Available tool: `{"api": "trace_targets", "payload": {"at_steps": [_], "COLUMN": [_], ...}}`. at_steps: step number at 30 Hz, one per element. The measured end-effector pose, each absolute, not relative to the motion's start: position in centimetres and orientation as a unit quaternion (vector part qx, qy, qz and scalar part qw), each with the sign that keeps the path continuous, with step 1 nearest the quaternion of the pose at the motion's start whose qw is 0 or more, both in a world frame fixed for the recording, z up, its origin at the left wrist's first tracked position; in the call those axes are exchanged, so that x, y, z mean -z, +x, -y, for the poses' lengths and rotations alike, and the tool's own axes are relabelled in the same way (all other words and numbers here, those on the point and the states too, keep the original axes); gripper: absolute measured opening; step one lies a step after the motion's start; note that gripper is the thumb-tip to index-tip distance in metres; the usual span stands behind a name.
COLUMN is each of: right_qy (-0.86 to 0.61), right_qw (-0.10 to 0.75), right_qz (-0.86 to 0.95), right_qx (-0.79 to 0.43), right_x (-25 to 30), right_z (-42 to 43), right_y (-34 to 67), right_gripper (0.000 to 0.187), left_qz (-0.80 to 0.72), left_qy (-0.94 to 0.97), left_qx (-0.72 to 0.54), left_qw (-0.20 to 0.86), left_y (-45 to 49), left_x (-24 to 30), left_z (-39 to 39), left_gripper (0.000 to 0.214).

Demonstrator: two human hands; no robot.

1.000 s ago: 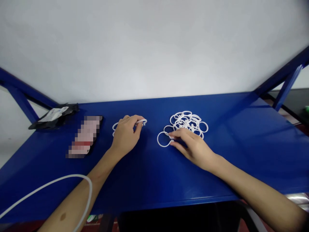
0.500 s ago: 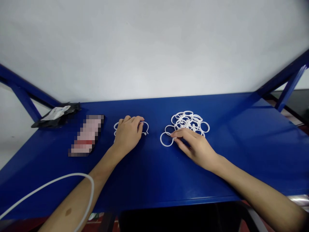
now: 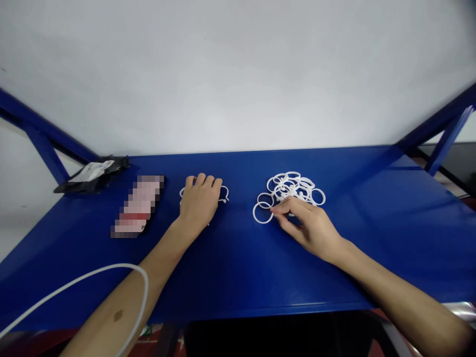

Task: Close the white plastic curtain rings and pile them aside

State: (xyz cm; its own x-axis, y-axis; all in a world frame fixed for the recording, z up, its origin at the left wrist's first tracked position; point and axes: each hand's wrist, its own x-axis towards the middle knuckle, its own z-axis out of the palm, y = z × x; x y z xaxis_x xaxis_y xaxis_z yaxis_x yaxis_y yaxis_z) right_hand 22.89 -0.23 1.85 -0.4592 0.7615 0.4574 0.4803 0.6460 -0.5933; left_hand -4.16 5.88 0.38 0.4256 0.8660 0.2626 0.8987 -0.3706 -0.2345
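Note:
My left hand point(image 3: 201, 201) rests palm down on the table with its fingers curled over several white plastic rings point(image 3: 228, 192). One ring with a small split end sticks out on the right of the hand; most of the others are hidden beneath it. My right hand point(image 3: 312, 225) pinches the right edge of a white ring point(image 3: 254, 214) between thumb and forefinger. That ring overlaps another at the near left edge of a heap of white rings point(image 3: 319, 203), partly behind my fingers.
On the blue table point(image 3: 238, 272), a pixelated pinkish item point(image 3: 137, 206) lies left of my left hand. A black plastic packet point(image 3: 92, 173) with a white label is at the back left. A white cable point(image 3: 145, 285) loops over my left forearm. A pale wall point(image 3: 238, 74) stands behind.
My left hand has shifted slightly over its rings, hiding more of the split one. My right hand keeps its pinch at the ring's edge. The whole view has moved a little.

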Motion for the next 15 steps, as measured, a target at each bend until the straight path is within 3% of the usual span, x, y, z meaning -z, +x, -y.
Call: {"api": "trace_targets", "payload": {"at_steps": [15], "right_qy": [-0.35], "right_qw": [0.364], "right_qz": [0.842], "right_qx": [-0.191], "right_x": [-1.0], "right_z": [-0.3], "right_y": [22.6], "right_gripper": [0.007], "left_qz": [0.539], "left_qy": [-0.829], "left_qx": [0.084], "left_qw": [0.124], "left_y": [-4.2], "left_x": [-0.2], "left_z": [-6.1], "left_gripper": [0.03]}}
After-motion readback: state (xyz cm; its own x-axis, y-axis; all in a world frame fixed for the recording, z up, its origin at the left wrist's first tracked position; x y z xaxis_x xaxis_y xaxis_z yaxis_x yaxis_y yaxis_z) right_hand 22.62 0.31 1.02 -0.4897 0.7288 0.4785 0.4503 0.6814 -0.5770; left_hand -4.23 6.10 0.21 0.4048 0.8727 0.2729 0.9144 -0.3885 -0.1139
